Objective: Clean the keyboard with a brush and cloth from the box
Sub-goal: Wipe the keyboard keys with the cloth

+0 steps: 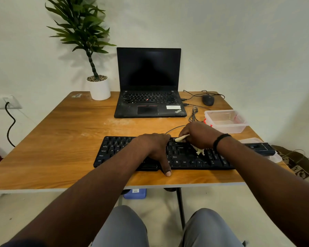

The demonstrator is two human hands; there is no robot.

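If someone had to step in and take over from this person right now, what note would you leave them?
Left hand: flat on the middle of the keyboard, steadying it.
Right hand: closed on the pale brush, bristles down on the keys near Enter.
Clear box: open, right of the keyboard on the table, looks empty; its lid seems to lie at the table's right edge.
Cloth: not visible.
Done: brush taken out, brushing under way on the right half.
Left: finish brushing, find the cloth, wipe the keys.
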